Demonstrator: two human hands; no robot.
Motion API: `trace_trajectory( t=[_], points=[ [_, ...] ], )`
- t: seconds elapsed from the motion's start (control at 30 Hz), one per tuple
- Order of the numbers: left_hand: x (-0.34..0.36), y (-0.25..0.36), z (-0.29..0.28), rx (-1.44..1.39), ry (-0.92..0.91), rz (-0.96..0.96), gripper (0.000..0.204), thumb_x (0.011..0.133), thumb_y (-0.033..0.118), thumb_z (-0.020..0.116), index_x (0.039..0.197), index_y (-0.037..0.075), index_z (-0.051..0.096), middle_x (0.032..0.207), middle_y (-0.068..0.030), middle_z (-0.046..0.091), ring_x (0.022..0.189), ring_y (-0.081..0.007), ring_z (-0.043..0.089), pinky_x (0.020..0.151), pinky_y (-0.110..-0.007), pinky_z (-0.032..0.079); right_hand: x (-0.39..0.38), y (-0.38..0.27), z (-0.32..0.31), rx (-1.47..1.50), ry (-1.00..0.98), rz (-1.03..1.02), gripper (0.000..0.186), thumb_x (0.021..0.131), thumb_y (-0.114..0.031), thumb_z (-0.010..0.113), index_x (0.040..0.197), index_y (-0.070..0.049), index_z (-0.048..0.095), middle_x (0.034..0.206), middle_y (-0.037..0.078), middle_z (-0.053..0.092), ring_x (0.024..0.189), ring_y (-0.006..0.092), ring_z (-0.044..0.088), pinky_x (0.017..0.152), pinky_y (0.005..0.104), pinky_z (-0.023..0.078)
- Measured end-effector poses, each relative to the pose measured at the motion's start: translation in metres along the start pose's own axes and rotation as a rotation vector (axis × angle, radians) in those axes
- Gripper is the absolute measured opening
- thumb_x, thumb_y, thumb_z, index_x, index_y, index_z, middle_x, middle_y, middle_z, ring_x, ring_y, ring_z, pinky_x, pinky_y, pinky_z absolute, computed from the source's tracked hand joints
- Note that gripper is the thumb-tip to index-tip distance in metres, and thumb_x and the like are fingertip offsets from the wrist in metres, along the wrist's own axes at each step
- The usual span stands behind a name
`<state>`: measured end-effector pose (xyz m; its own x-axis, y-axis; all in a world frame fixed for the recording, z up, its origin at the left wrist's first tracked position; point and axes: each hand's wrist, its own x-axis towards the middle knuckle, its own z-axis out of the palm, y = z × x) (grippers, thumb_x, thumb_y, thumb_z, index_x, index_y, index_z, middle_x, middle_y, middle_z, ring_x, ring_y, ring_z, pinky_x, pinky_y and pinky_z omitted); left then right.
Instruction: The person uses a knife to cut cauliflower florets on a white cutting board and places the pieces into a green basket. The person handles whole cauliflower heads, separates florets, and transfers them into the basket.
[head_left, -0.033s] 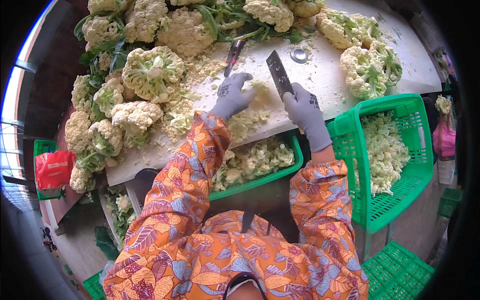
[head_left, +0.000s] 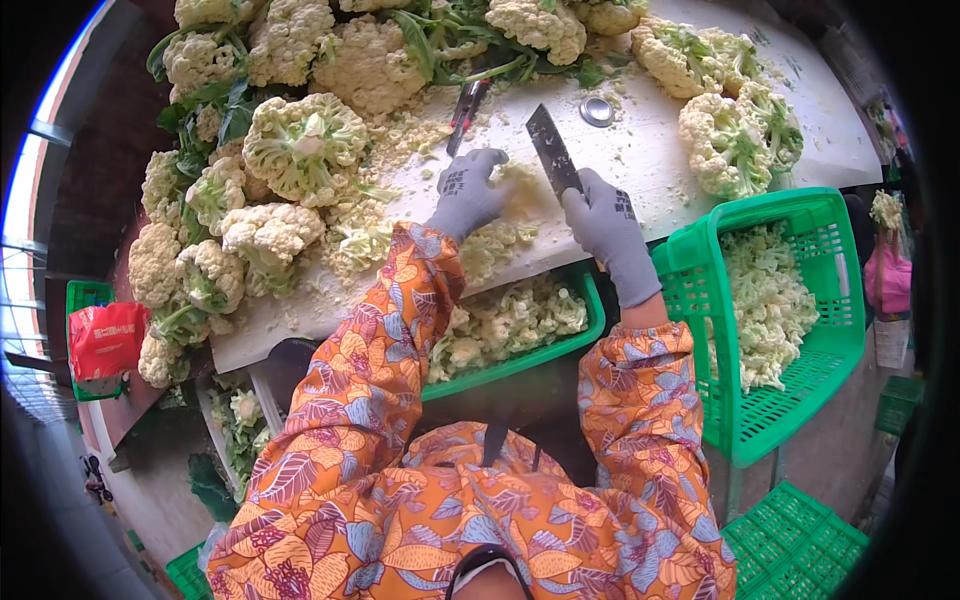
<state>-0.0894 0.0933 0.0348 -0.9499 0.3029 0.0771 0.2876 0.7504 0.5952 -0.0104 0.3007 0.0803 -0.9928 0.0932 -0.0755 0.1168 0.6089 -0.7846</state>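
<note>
My gloved left hand [head_left: 468,193] is over the white board, its fingers curled against a pale cauliflower piece [head_left: 516,190], which is blurred. In my gloved right hand [head_left: 606,222] is the handle of a cleaver-like knife [head_left: 553,148] with a dark, broad blade flecked with crumbs. The blade points up and to the left, just right of the cauliflower piece and apart from my left fingers. Cut florets [head_left: 492,246] lie on the board below my left hand. Beneath the board's near edge, a green tub [head_left: 598,308] holds many more florets [head_left: 520,325].
Whole cauliflower heads [head_left: 305,148] are heaped at the left and back; others [head_left: 738,145] lie at the right. A red-and-black tool [head_left: 467,117] and a round metal disc [head_left: 597,111] rest on the board. A tilted green basket [head_left: 735,420] with florets stands right.
My left fingers have curled in closer around the cauliflower piece. The knife blade and my right hand have shifted slightly left.
</note>
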Motion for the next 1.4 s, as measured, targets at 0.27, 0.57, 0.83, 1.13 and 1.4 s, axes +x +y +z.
trace_trajectory(
  t=[0.27,0.57,0.83,1.13,1.4],
  points=[
    [0.0,-0.011,-0.005,0.055,-0.159,-0.049,0.039,0.082,0.033,0.072,0.113,0.01,0.068,0.107,-0.0148,0.071,0.098,-0.0272,0.067,0.087,-0.039,0.052,0.011,0.002,0.049,0.042,-0.118,0.017,0.03,0.09,-0.022,0.051,0.108,-0.001,0.061,0.073,0.02,0.068,0.065,0.0329,0.068,0.063,0.0465,0.054],
    [-0.143,-0.151,-0.092,-0.137,0.511,-0.101,0.033,0.087,0.019,0.068,0.117,0.005,0.064,0.115,-0.013,0.065,0.105,-0.025,0.061,0.095,-0.036,0.047,0.026,0.032,0.022,-0.388,0.124,-0.105,0.027,0.093,-0.03,0.052,0.1,-0.008,0.065,0.079,0.019,0.07,0.075,0.0384,0.068,0.068,0.049,0.052],
    [-0.149,-0.122,-0.06,-0.237,0.535,0.006,0.041,0.084,0.018,0.066,0.122,0.002,0.062,0.117,-0.0149,0.063,0.115,-0.0266,0.057,0.106,-0.038,0.043,-0.009,-0.004,0.06,-0.503,0.003,-0.205,0.031,0.094,-0.037,0.054,0.109,-0.012,0.064,0.093,0.019,0.071,0.088,0.0377,0.069,0.077,0.0495,0.053],
    [-0.115,-0.1,-0.08,-0.127,0.201,-0.016,0.085,0.085,0.067,0.063,0.144,0.008,0.049,0.148,-0.0205,0.046,0.14,-0.036,0.038,0.118,-0.049,0.026,0.014,0.041,0.059,-0.811,0.256,-0.022,0.021,0.092,-0.029,0.059,0.111,-0.021,0.061,0.115,0.013,0.063,0.104,0.0349,0.066,0.083,0.053,0.054],
    [-0.173,-0.121,-0.052,0.24,0.027,0.04,0.143,0.053,0.07,0.087,0.161,0.032,0.003,0.162,-0.0309,0.0,0.149,-0.0504,0.006,0.119,-0.062,0.01,-0.057,0.006,0.098,-0.491,-0.125,-0.395,0.127,0.059,-0.057,0.089,0.16,-0.034,0.017,0.164,0.027,0.006,0.148,0.0475,0.021,0.115,0.0567,0.03]
  ],
)
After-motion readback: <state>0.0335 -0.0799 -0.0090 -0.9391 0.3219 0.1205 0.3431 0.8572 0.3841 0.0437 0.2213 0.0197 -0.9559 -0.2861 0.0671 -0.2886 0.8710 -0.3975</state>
